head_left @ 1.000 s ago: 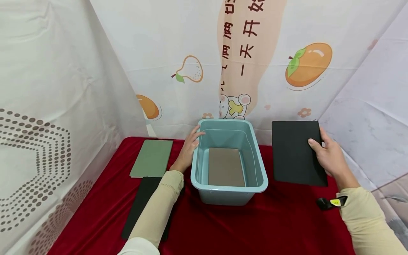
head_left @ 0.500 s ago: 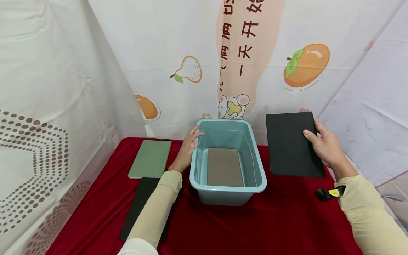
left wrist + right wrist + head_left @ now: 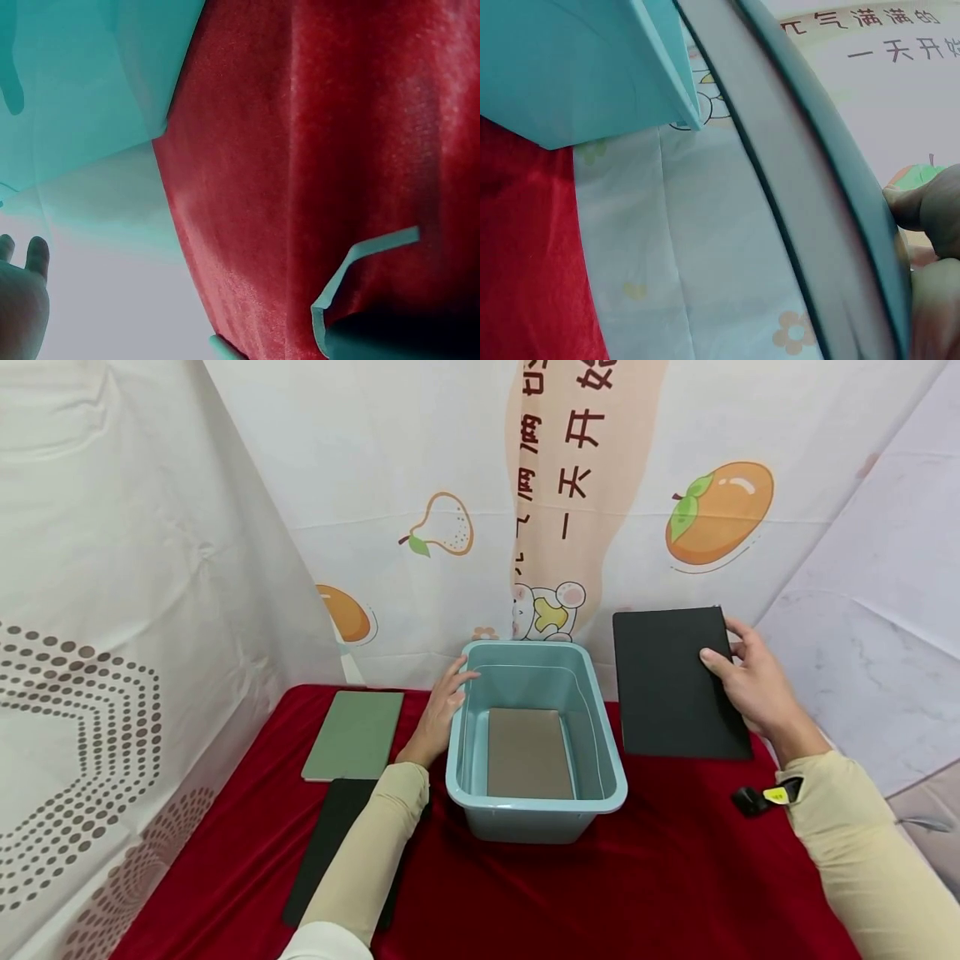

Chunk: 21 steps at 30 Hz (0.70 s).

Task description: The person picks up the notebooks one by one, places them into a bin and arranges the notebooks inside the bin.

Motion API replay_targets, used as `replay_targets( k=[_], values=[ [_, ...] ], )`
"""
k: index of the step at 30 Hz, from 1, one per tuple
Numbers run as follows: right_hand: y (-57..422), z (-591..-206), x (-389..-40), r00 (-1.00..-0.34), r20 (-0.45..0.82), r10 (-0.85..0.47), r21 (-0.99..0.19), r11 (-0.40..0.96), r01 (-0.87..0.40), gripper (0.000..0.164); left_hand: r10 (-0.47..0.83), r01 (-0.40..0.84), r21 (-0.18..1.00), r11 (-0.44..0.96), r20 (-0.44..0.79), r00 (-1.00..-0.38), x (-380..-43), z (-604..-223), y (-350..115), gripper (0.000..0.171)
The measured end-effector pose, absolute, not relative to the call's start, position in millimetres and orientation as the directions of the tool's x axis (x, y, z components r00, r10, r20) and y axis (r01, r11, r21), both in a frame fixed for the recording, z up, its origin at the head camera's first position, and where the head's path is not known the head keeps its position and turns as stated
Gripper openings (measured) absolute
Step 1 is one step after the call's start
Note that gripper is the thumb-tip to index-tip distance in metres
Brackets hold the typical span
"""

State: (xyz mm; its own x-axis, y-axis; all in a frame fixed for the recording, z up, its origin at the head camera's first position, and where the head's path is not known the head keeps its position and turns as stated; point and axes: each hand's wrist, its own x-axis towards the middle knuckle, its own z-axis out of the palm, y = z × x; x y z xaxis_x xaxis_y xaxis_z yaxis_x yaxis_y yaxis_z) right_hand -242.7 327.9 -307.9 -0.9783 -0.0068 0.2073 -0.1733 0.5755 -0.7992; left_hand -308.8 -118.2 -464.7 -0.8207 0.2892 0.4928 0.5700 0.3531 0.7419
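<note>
My right hand (image 3: 753, 681) pinches a black hardcover notebook (image 3: 675, 685) by its right edge, thumb on the cover facing the head camera. The notebook is up off the table, right of a light blue plastic bin (image 3: 536, 821); its page edges show between the covers in the right wrist view. My left hand (image 3: 441, 714) rests at the bin's left rim with its fingers fairly straight. On the bin's floor lies a grey-brown notebook (image 3: 528, 752).
A green notebook (image 3: 356, 735) lies at the back left of the red cloth (image 3: 637, 877). In front of it is a black notebook (image 3: 330, 835), partly covered by the left forearm. A printed white curtain (image 3: 420, 443) hangs behind the table.
The right hand has raised the black notebook and brought it left, closer to the bin. The left hand stays at the rim.
</note>
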Motion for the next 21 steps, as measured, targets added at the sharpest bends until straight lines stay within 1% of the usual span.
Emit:
replay_targets(
  k=[7,12,17,21],
  values=[
    [315.6,-300.6,-249.7,-0.982,0.190,-0.009,-0.792,0.590,-0.159,0.074,0.290,0.565,0.749,0.347,0.487,-0.824,-309.3,-465.3,-118.5,0.052],
    [305.7,-296.2,-252.3,-0.979,0.201,-0.023,-0.785,0.594,-0.175,0.072,0.293,0.572,0.746,0.341,0.493,-0.819,-310.8,-467.0,-119.3,0.050],
    [292.7,-293.9,-254.4,-0.979,0.200,-0.032,-0.822,0.539,-0.185,0.071,0.287,0.568,0.747,0.345,0.492,-0.822,-311.6,-468.1,-119.8,0.049],
    [283.3,-294.1,-256.8,-0.982,0.179,-0.064,-0.860,0.475,-0.188,0.071,0.286,0.564,0.749,0.348,0.489,-0.824,-310.6,-466.1,-119.8,0.050]
  ],
)
